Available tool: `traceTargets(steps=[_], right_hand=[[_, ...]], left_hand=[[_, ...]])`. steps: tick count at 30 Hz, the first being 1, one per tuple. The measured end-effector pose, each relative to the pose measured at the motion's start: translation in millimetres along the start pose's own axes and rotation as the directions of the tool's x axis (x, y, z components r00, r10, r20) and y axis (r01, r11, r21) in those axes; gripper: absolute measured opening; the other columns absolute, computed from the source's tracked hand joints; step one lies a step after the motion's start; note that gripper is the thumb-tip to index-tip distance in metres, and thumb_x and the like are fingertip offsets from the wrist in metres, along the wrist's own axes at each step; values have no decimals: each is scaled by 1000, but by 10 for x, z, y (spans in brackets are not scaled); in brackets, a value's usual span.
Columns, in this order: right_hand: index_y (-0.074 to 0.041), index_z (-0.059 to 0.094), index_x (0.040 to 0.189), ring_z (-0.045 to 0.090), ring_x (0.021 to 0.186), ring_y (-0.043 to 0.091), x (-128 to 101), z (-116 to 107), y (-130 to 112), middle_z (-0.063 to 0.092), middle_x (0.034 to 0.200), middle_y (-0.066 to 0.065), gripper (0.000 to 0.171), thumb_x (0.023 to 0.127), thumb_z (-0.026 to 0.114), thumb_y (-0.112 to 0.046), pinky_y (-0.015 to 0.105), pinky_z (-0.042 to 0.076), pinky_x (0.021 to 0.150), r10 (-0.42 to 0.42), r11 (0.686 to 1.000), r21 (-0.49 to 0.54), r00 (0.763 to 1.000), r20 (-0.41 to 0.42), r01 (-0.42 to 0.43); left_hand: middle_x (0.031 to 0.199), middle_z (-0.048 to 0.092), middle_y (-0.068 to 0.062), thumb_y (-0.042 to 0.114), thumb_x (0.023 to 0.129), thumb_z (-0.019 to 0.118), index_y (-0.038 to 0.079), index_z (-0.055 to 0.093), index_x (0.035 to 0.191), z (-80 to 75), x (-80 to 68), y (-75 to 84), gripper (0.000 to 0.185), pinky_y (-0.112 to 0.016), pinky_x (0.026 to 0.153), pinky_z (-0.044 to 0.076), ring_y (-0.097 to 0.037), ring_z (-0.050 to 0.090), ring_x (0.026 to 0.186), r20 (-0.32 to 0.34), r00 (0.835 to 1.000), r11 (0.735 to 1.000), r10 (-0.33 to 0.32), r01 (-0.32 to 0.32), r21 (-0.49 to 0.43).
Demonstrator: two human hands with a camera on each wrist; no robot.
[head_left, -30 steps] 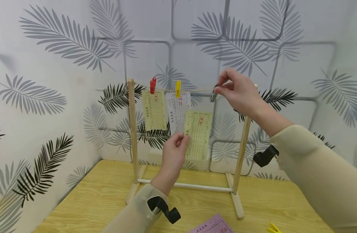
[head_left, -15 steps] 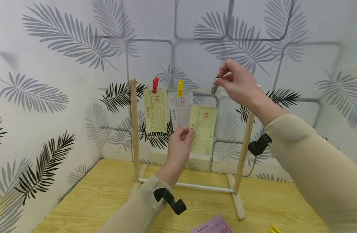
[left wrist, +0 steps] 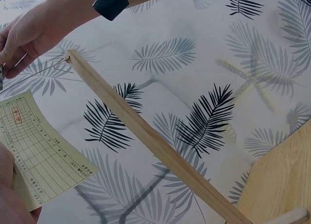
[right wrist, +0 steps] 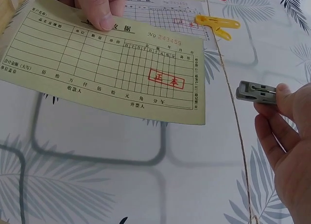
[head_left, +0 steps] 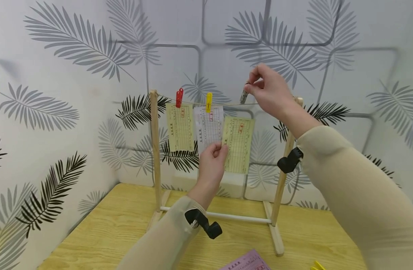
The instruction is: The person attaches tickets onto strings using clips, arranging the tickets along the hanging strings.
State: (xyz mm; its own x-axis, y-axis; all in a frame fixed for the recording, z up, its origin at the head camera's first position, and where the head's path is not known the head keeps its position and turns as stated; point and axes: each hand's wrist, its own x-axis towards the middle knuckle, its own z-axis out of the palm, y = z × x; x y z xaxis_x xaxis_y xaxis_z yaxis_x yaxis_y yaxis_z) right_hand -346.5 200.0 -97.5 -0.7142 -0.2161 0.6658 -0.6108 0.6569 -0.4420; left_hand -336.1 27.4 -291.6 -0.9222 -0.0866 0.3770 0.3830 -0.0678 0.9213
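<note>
Two hands, one string point(head_left: 226, 104) as landmark. I read my left hand point(head_left: 213, 159) pinching the green slip point(head_left: 239, 144) below the string, long axis vertical. My right hand's point(head_left: 268, 90) fingers squeeze the grey clip point(head_left: 244, 96) just above the string, nearer it, over the slip's top edge.

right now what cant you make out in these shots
- Yellow peg: head view, mostly cut off by the bottom edge.
- Pink slip: head view, bottom edge crops it.
- Grey peg: right wrist view, rear hidden by right hand fingers.
- Left hand: left wrist view, cut by corner.
</note>
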Motion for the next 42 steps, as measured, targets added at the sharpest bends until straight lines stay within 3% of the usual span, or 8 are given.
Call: traceTargets(steps=[5, 16, 27, 42], right_hand=[[-10, 52, 116, 70, 126, 23, 38, 14, -10, 64, 129, 6, 16, 113, 65, -17, 41, 46, 81, 7, 1000, -25, 1000, 5, -7], [-10, 51, 115, 69, 129, 27, 71, 67, -15, 65, 128, 8, 15, 113, 65, -15, 46, 47, 89, 10, 999, -39, 999, 47, -8], [-9, 52, 115, 70, 127, 31, 61, 95, 16, 62, 126, 10, 14, 113, 65, -13, 46, 45, 84, -1, 999, -46, 996, 93, 5], [-8, 51, 118, 69, 126, 32, 39, 104, 34, 63, 129, 13, 14, 114, 63, -14, 48, 46, 85, 11, 999, -41, 990, 141, -5]], left_hand=[[108, 72, -4, 23, 113, 67, 6, 73, 114, 21, 35, -14, 17, -34, 80, 48, -17, 55, 95, -6, 1000, 1000, 6, -6, -13], [114, 73, -4, 23, 113, 67, 6, 74, 118, 70, 117, 25, 19, -38, 90, 52, -17, 60, 104, 0, 1000, 999, -12, 12, -35], [113, 72, -4, 23, 114, 66, 7, 72, 116, 106, 168, 69, 18, -35, 85, 49, -16, 56, 100, -4, 1000, 998, -3, 3, -64], [117, 73, -6, 21, 114, 65, 4, 73, 122, 91, 199, 87, 20, -41, 96, 53, -18, 62, 110, -8, 1000, 996, 2, -3, -91]])
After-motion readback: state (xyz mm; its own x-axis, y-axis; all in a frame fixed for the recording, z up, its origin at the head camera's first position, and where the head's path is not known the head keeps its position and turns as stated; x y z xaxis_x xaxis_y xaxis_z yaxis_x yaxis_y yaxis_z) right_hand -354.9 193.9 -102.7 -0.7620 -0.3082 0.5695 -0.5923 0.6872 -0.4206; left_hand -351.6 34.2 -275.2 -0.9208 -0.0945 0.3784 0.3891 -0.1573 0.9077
